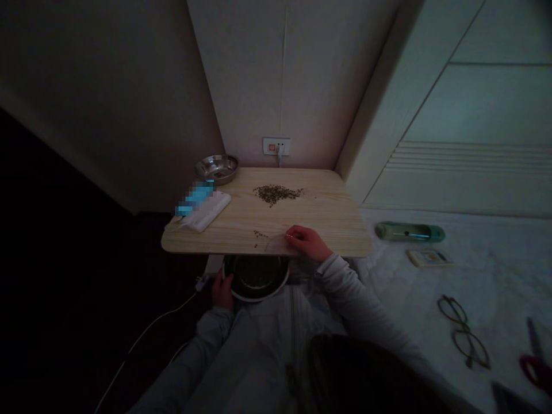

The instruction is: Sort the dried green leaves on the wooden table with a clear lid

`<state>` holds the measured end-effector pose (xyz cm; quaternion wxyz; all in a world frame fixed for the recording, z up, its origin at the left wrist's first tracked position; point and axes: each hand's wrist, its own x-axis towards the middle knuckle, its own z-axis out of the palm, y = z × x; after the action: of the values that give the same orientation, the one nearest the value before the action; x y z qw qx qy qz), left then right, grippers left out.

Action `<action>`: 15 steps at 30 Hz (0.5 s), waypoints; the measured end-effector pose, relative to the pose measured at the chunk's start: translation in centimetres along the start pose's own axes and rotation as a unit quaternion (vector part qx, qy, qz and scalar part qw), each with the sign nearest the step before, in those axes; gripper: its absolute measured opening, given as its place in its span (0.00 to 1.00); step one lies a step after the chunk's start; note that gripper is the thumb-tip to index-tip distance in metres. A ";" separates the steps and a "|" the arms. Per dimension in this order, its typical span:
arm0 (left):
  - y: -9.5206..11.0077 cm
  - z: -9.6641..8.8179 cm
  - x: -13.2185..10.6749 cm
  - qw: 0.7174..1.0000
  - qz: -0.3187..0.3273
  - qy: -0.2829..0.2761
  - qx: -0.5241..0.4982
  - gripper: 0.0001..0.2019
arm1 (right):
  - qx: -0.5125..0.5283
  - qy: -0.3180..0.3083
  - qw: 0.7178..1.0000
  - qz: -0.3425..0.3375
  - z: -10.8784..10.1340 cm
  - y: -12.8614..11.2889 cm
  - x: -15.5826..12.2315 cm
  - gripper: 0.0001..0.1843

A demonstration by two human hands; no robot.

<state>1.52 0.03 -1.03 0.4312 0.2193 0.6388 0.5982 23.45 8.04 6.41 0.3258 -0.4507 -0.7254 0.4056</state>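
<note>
My left hand [222, 290] grips the rim of a metal bowl [256, 278] held just under the front edge of a small wooden table [328, 224]. My right hand [305, 241] rests on the table at that front edge, fingers curled, beside a few small dark beans [259, 234]. I cannot make out whether it holds anything. A larger heap of the same beans [276, 194] lies in the middle of the table.
An empty steel bowl [216, 168] stands at the table's back left, with a white power strip [202, 210] in front of it. A wall socket [276, 146] is behind. On the bed to the right lie a green case [409, 232], glasses [463, 330] and red scissors [536, 362].
</note>
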 end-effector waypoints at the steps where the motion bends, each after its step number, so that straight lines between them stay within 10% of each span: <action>1: -0.1 0.0 0.1 1.000 0.002 -0.001 0.002 0.19 | 0.022 -0.001 1.000 0.004 0.1 -0.1 0.2 0.10; 15: 0.6 0.3 -0.3 0.999 0.021 0.013 0.032 0.16 | -0.071 0.047 0.996 -0.010 1.9 -1.2 2.0 0.10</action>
<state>1.77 0.10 -0.34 0.4033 0.2385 0.6585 0.5889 20.59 8.97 6.84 0.3303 -0.4843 -0.7407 0.3282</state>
